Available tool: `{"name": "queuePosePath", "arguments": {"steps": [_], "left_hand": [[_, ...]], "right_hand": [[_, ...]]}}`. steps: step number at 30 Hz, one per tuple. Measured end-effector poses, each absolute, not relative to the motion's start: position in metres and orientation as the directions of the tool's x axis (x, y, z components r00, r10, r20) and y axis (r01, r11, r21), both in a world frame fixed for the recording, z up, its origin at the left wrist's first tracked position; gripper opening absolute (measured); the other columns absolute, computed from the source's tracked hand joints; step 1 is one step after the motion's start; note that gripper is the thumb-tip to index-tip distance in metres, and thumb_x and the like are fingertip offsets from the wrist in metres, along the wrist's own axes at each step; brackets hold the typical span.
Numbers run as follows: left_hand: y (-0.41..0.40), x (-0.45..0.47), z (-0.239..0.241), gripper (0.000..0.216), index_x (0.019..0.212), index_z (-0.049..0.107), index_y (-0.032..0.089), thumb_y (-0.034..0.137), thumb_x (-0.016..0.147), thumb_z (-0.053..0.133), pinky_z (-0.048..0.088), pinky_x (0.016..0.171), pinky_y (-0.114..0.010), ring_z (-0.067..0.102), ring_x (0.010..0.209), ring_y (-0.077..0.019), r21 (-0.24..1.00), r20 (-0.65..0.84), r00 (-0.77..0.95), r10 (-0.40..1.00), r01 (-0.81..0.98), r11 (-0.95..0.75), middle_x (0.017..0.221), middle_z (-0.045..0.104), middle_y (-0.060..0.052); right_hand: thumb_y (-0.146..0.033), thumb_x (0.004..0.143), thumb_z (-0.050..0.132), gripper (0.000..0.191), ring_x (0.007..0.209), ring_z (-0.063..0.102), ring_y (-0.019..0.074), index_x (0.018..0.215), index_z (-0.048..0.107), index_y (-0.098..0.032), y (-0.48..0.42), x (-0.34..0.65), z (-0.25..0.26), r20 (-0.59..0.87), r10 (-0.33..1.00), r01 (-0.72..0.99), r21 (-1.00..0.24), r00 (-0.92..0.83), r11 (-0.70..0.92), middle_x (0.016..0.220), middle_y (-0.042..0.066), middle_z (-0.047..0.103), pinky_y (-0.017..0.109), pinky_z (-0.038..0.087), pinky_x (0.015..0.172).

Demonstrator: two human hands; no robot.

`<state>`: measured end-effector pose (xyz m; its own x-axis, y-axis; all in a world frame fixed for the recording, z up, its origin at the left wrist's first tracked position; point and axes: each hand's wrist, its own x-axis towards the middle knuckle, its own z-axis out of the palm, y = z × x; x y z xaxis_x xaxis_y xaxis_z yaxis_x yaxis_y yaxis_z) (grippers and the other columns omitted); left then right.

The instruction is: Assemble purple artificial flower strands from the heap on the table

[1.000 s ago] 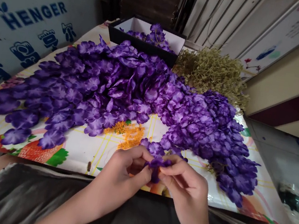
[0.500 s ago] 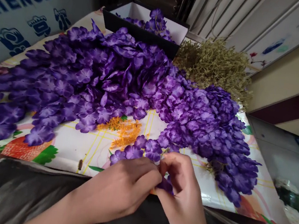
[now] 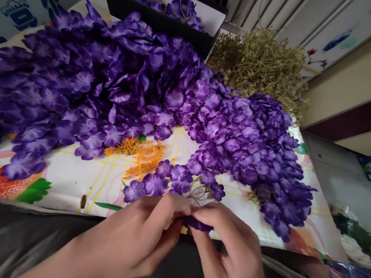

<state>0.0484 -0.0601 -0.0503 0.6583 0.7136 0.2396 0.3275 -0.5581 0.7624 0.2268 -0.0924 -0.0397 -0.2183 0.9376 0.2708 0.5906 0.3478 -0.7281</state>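
Observation:
Both hands meet at the table's front edge, over my lap. Between their fingertips is a dark purple artificial flower (image 3: 197,224), mostly covered by the fingers. My left hand (image 3: 143,232) pinches its left side, while my right hand (image 3: 229,247) has thumb and forefinger closed on its right side. Just beyond the fingers lie several small purple blossoms (image 3: 180,179) with thin pale stems (image 3: 199,192). Orange sprigs (image 3: 146,156) rest on the tablecloth behind them, to the left.
Heaps of purple petals (image 3: 110,78) spread across the tablecloth (image 3: 73,186). At the back stands a black box (image 3: 158,28), white inside, with purple flowers in it. A bundle of dry greenish sprigs (image 3: 263,66) lies at the back right. Plastic-wrapped items (image 3: 358,236) are on the right.
My fingers have shifted round the purple flower, and the right hand has turned lower. Thin stems and blossoms beyond the fingers now show more. The whole view has moved slightly.

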Motion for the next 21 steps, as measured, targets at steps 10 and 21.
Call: {"name": "queuePosePath", "arguments": {"steps": [10, 21], "left_hand": [[-0.051, 0.067, -0.076, 0.02, 0.108, 0.055, 0.014, 0.009, 0.091, 0.046, 0.045, 0.088, -0.036, 0.053, 0.102, -0.0232, 0.621, 0.301, 0.69, 0.658, 0.382, -0.685, 0.104, 0.063, -0.009], [-0.044, 0.085, -0.086, 0.013, 0.089, 0.065, 0.017, 0.014, 0.09, 0.053, 0.042, 0.079, -0.031, 0.056, 0.088, -0.0183, 0.828, 0.245, 0.473, 0.846, 0.352, -0.436, 0.093, 0.062, -0.005]], "right_hand": [[-0.029, 0.086, 0.057, 0.005, 0.065, 0.061, 0.017, 0.086, 0.058, -0.024, -0.096, 0.255, -0.028, 0.16, 0.915, 0.627, -0.77, 0.371, -0.119, 0.074, -0.001, 0.066, 0.026, 0.046, 0.062], [-0.024, 0.083, 0.062, 0.006, 0.084, 0.066, 0.0204, 0.087, 0.066, -0.022, -0.091, 0.26, -0.032, 0.113, 0.89, 0.283, -0.959, 0.442, -0.018, 0.086, 0.003, 0.07, 0.032, 0.053, 0.077]]}}
